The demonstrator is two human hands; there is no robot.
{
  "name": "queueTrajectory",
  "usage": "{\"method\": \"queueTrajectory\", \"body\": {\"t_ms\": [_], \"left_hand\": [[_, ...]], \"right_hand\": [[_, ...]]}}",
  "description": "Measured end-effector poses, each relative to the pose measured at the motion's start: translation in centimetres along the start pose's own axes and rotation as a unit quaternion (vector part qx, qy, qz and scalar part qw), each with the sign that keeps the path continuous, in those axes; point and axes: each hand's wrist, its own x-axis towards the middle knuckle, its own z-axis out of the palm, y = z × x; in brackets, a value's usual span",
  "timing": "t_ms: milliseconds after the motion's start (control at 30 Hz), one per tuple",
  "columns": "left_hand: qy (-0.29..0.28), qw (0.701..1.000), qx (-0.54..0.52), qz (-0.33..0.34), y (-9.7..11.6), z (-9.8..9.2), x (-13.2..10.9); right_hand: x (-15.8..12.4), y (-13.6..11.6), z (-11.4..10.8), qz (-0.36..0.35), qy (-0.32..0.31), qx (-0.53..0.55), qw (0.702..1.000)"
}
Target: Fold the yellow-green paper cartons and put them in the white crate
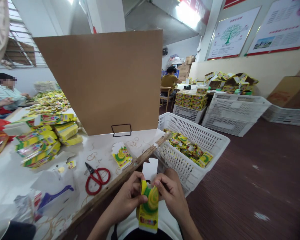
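Observation:
A small yellow and green printed carton (149, 210) is held over my lap, its white top flap standing up and its mouth partly unfolded. My left hand (131, 196) grips the carton's left side, thumb across the front panel. At the upper right edge, my right hand (169, 191) pinches the carton near the flap's base. Whether anything lies inside the carton is hidden. To the left on the table, a short stack of flat cartons (122, 156) with the same print lies near the wooden edge. Red-handled scissors (97, 178) rest beside it, blades pointing away.
A white plastic basket (215, 136) of small packs stands right of the table. Bundled flat cartons (40, 145) and loose rubber bands lie on the white tabletop (90, 148). A large cardboard sheet (107, 83) stands upright ahead. Co-workers sit at the far left and in the back.

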Motion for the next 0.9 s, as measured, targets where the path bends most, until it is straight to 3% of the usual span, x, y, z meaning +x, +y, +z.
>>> {"method": "queueTrajectory", "body": {"t_ms": [67,167,267,367,467,567,667,900], "left_hand": [[0.01,1.0,0.008,0.004,-0.1,0.2,0.1],[0.03,0.999,0.018,0.026,0.2,0.5,0.1],[0.016,0.998,0.059,0.035,0.6,0.5,0.1],[0.008,0.992,0.122,0.04,0.6,0.0,0.1],[0.062,0.985,0.159,0.037,0.0,-0.7,0.2],[0.097,0.98,0.173,0.031,-0.5,-0.8,0.3],[0.087,0.98,0.175,0.032,-0.6,-0.2,0.4],[0.076,0.986,0.146,0.035,-0.4,0.4,0.6]], "right_hand": [[0.0,0.2,0.1,-0.021,0.025,0.013,0.999],[-0.2,0.6,0.6,0.002,0.082,0.101,0.991],[-0.2,0.8,0.9,0.012,0.12,0.142,0.982],[0.0,0.7,0.6,-0.029,0.116,0.049,0.992],[0.1,0.9,-0.1,-0.062,0.092,0.014,0.994],[0.0,0.7,-0.3,0.008,0.027,0.029,0.999],[-0.1,0.4,0.1,0.095,-0.008,-0.014,0.995],[-0.3,1.9,1.4,0.077,0.043,-0.061,0.994]]}}
